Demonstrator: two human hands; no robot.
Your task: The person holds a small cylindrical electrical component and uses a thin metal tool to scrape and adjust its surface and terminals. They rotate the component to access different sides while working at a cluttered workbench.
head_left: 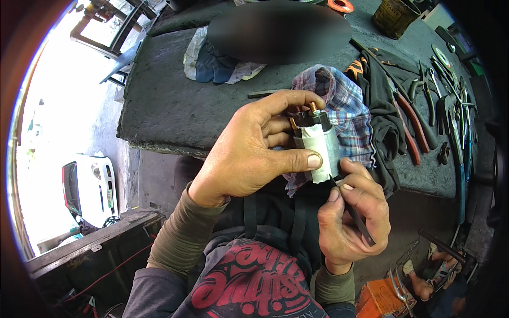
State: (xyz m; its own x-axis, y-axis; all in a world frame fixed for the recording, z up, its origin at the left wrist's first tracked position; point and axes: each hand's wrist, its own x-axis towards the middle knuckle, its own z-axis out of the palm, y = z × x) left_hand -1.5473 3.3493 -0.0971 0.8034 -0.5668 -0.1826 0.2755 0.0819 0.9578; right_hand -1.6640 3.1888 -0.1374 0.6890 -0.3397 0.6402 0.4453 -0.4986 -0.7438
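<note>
My left hand (pixel 249 151) is closed round a starter solenoid (pixel 332 146), a small metal cylinder with a black cap and copper-coloured threaded studs at its upper end. A whitish strip (pixel 313 138), like tape or paper, lies along its side under my thumb. Between its fingers and thumb my right hand (pixel 347 228) pinches a thin dark blade (pixel 361 227), its pointed tip at the lower edge of the strip. Whether the tip touches or sits just short of it, I cannot tell. Both hands are above the near edge of the dark workbench (pixel 159 100).
Beyond the solenoid lie a plaid cloth (pixel 347 116) and a dark garment (pixel 384 132). Red-handled cutters (pixel 416 127) and several hand tools crowd the bench's right side. A grimy can (pixel 395 18) stands at the back. An orange box (pixel 376 299) is at lower right, near another person's feet (pixel 421 286).
</note>
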